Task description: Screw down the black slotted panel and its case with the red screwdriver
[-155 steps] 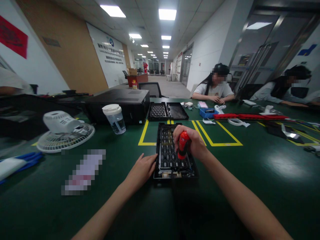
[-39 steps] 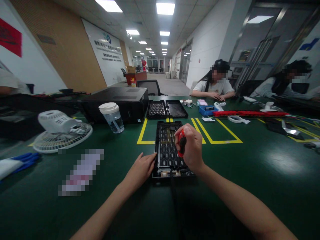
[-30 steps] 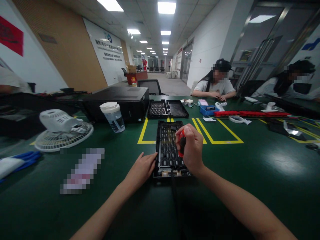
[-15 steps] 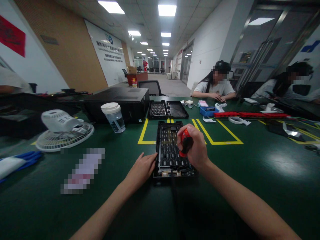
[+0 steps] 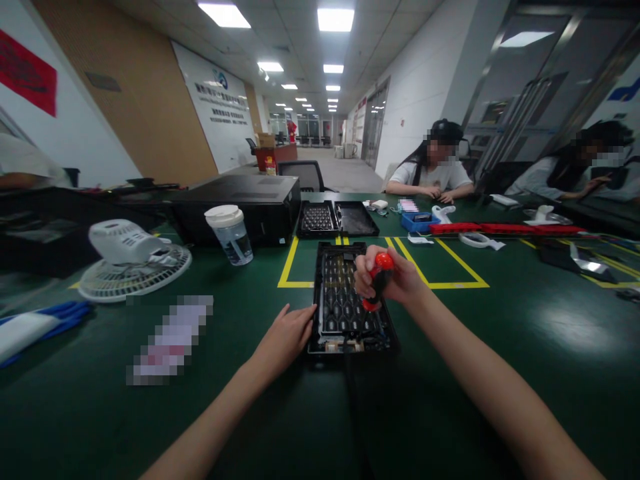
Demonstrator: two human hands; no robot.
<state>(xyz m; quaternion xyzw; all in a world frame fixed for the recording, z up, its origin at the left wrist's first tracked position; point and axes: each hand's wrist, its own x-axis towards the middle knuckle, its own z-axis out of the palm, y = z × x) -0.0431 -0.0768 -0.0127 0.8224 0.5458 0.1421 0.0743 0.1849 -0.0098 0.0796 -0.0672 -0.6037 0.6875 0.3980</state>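
Note:
A black keyboard-like case (image 5: 339, 293), open on top with rows of dark rounded cells, lies on the green table. A black cable or strap runs from its near end toward me. Against its left edge rests my left hand (image 5: 287, 335), fingers stretched out and thumb apart. My right hand (image 5: 397, 277) is wrapped round a red and black screwdriver (image 5: 381, 281), held tilted over the right half of the case. The screwdriver's tip is too dark to make out.
Beyond the case lie a second open case (image 5: 317, 219) and a black lid (image 5: 357, 219). A water cup (image 5: 230, 235), a white fan (image 5: 133, 261) and blue-white gloves (image 5: 40, 327) are left. A blue tray (image 5: 418, 221) stands back right. Other people sit across the table.
My right hand has turned, so the screwdriver's handle leans over to the right and shows more fully. My left hand stays at the case's edge. The view has shifted slightly.

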